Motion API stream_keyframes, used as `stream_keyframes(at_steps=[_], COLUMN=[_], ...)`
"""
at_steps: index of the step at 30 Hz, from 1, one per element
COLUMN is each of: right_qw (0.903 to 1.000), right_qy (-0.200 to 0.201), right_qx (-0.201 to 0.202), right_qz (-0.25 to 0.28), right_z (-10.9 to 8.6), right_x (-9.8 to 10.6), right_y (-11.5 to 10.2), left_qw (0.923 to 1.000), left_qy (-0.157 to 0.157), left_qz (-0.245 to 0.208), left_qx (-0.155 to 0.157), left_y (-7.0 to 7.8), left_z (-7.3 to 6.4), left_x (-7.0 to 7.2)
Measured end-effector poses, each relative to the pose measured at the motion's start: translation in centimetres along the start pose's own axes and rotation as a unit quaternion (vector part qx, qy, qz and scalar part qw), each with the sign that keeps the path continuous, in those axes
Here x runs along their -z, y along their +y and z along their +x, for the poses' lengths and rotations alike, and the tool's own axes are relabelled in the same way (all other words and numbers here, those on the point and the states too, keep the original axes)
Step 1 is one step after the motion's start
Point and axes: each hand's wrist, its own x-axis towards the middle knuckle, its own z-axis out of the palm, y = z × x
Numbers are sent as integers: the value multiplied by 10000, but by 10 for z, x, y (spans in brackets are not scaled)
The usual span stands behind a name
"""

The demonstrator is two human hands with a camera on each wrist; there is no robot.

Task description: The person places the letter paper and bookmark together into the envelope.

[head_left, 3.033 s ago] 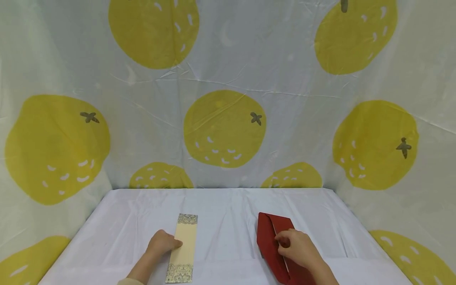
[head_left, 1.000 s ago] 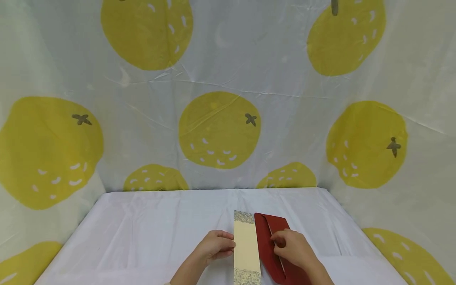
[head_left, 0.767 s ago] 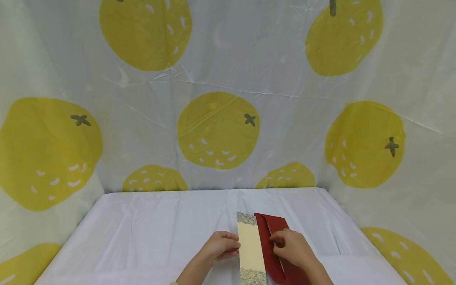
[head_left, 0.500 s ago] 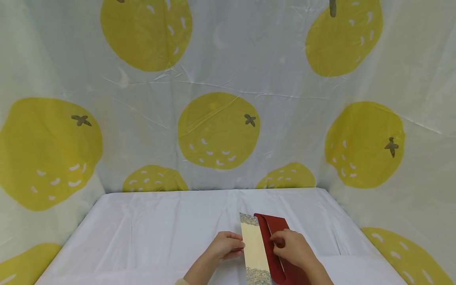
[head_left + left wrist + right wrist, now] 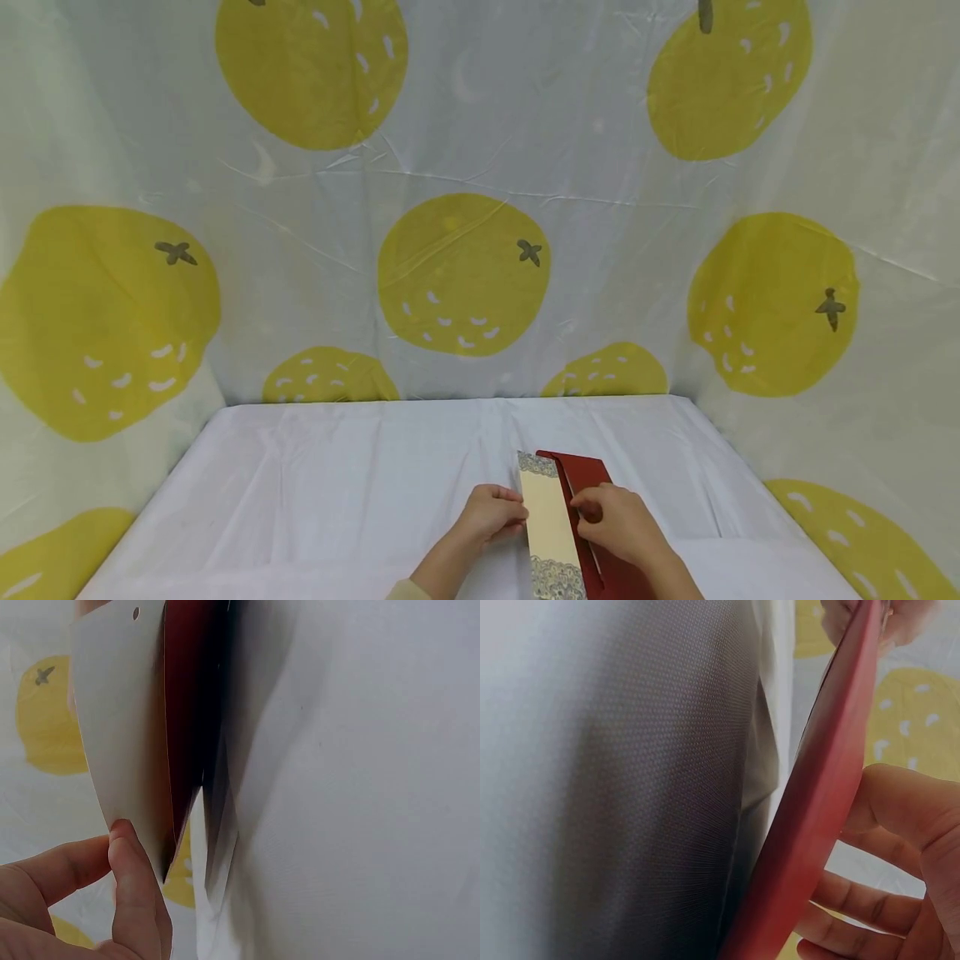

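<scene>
A long cream card [image 5: 547,512] with grey lace print at both ends is pinched at its left edge by my left hand [image 5: 487,515]. In the left wrist view, the thumb and a finger meet on the edge of the card [image 5: 124,712], and a small hole shows near its far end. The card overlaps the left side of a red envelope [image 5: 588,468], its right edge close to the slit; whether it enters the slit is unclear. My right hand [image 5: 618,521] pinches the envelope at the slit. In the right wrist view, curled fingers hold the envelope [image 5: 810,817].
A white cloth [image 5: 337,483] covers the table under both hands. Behind and at both sides hangs a pale curtain [image 5: 465,100] printed with large yellow fruits.
My left hand has picked the card up from the table's left side and carried it right, over the envelope's left part. The right hand has kept its hold on the envelope.
</scene>
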Motion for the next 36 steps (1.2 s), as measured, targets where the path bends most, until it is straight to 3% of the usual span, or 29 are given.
stream_keyframes(at_steps=[6,13,22,29,36], right_qw=[10000,9998,9994,9994,9990], right_qy=[-37,0,-26,-15,-60], right_qx=[-71,-165,-335,-334,-446], right_qz=[10,56,34,-25,-59], right_z=[2,3,3,3,4], right_x=[0,1,-2,-3,-1], right_y=[-2,-4,-5,-5,-7], left_qw=[9999,9988,9969,9897,9853], left_qy=[101,346,455,714,981], left_qz=[40,207,502,915,1130], left_qx=[24,-262,-406,-834,-826], left_y=[3,4,2,-2,-3], left_z=[1,2,6,7,10], left_x=[-5,-14,-24,-33,-39])
